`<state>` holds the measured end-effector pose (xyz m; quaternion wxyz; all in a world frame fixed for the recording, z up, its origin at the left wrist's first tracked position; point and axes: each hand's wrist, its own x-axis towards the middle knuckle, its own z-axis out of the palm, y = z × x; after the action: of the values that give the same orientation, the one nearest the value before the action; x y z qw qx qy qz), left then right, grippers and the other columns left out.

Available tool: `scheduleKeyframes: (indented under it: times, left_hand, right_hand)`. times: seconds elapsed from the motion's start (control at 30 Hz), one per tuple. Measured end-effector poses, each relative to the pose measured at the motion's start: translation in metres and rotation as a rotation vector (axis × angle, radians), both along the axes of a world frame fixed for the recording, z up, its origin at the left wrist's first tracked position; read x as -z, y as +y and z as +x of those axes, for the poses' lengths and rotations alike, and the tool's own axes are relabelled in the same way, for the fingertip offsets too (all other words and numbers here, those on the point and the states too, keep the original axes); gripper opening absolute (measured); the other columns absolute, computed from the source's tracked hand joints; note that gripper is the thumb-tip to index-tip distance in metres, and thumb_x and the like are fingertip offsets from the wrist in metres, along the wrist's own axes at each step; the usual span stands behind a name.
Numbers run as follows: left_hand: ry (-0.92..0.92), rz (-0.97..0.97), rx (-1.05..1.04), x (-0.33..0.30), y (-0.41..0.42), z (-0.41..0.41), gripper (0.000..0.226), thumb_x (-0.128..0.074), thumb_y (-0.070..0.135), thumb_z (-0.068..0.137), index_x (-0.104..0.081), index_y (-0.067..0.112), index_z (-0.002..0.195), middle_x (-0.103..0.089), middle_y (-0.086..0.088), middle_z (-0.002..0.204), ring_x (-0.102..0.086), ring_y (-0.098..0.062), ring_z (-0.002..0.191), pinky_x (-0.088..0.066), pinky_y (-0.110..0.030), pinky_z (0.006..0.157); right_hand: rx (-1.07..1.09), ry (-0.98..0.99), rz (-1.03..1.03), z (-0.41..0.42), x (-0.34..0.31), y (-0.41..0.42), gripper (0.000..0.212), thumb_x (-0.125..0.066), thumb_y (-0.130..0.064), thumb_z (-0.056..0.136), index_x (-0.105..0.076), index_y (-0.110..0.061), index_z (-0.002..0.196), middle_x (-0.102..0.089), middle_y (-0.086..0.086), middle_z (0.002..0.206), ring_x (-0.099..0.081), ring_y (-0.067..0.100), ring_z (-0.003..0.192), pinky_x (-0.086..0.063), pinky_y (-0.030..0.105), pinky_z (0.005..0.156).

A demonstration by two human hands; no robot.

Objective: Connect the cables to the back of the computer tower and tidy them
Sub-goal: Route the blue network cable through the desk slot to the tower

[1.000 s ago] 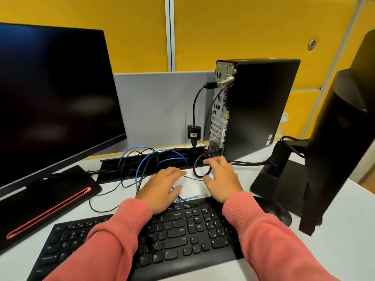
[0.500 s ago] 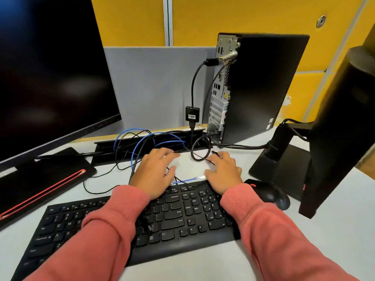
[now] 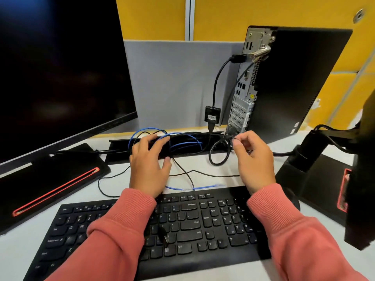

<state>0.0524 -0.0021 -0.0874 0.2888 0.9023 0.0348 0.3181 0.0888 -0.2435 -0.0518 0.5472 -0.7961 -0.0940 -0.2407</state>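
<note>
The computer tower [image 3: 294,82] stands upright at the back of the desk with its port panel turned toward you; one black adapter lead [image 3: 218,78] is already plugged in near the top of that panel and hangs down beside it. Just in front of the tower's foot, your right hand [image 3: 253,159] has thumb and fingertips pinched on a thin black cable [image 3: 203,175], held close to the lowest ports. What sort of plug it carries is too small to tell, so check its shape against the socket before pushing, then press straight in rather than at a slant.

Your left hand [image 3: 150,161], further left of the tower, lies with its fingers spread and relaxed over the tangle of blue cable [image 3: 182,144] and black leads, gripping nothing. Use it to hold the loops flat, so the lead you are feeding does not drag them along.

A thicker black loop [image 3: 219,153] lies between your hands, near the tower's base. Keep the thin cable clear of it. The keyboard [image 3: 182,226] sits nearest you, well in front of the tower, with the blue cable's loose end [image 3: 218,185] just behind it.
</note>
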Motion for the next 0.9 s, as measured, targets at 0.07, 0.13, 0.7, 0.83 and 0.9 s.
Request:
scheduleKeyframes:
  times: [0.07,0.13,0.7,0.83,0.9]
  left_hand:
    - [0.12,0.017,0.015,0.003,0.001,0.003,0.051,-0.07,0.017,0.089,-0.062,0.032,0.137,-0.051,0.003,0.14,-0.04,-0.026,0.132,-0.035,-0.043,0.109]
    - [0.148,0.045,0.027,0.006,0.001,0.005,0.047,-0.068,0.019,0.092,-0.062,0.033,0.137,-0.053,0.005,0.139,-0.038,-0.023,0.132,-0.029,-0.036,0.103]
    - [0.033,-0.364,0.057,-0.003,0.009,0.002,0.039,-0.058,-0.003,0.096,-0.074,0.021,0.121,-0.068,0.011,0.117,-0.059,-0.004,0.107,-0.033,0.003,0.085]
    - [-0.026,-0.148,0.023,-0.001,0.007,-0.002,0.037,-0.065,0.005,0.092,-0.074,0.028,0.12,-0.06,0.014,0.125,-0.047,-0.014,0.119,-0.034,-0.023,0.105]
    - [-0.023,-0.114,0.042,0.0,0.006,-0.004,0.033,-0.068,0.007,0.091,-0.075,0.029,0.115,-0.059,0.015,0.126,-0.045,-0.014,0.119,-0.037,-0.036,0.107]
  right_hand:
    - [-0.071,0.064,-0.012,0.005,-0.001,0.002,0.015,-0.061,-0.014,0.096,-0.062,-0.02,0.082,-0.063,0.006,0.075,-0.057,0.021,0.071,-0.047,0.026,0.067]
    - [-0.126,0.124,-0.045,0.008,0.003,0.001,0.017,-0.062,-0.014,0.096,-0.063,-0.02,0.081,-0.064,0.014,0.073,-0.06,0.03,0.074,-0.048,0.027,0.067]
    - [0.225,0.372,-0.604,0.011,0.023,-0.038,0.015,-0.062,-0.017,0.093,-0.066,-0.026,0.082,-0.069,0.003,0.087,-0.061,0.026,0.079,-0.051,0.033,0.075]
    - [0.131,0.265,-0.605,0.002,0.021,-0.033,0.027,-0.059,-0.009,0.092,-0.067,-0.027,0.109,-0.063,-0.001,0.101,-0.06,0.023,0.098,-0.051,0.04,0.089]
    - [0.054,0.21,-0.596,-0.004,0.019,-0.029,0.032,-0.062,-0.01,0.091,-0.064,-0.028,0.118,-0.059,-0.005,0.106,-0.056,0.02,0.107,-0.047,0.042,0.096]
